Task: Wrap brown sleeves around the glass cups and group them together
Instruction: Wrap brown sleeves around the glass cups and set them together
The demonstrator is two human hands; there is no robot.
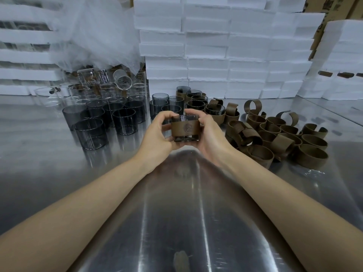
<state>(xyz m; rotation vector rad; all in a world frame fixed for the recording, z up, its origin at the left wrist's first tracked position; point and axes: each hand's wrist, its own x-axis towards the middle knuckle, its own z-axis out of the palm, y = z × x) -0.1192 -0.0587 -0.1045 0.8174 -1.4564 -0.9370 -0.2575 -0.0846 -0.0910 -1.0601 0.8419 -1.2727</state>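
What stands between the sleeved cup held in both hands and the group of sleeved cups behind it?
Nothing visible blocks it. The sleeved cup is held by the left hand and right hand just in front of the sleeved group. Bare grey cups stand left of that path, loose sleeves right of it.

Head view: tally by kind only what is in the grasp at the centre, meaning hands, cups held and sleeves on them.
Hands: 2, left hand and right hand
Glass cup: 1
Brown sleeve: 1
Total: 4
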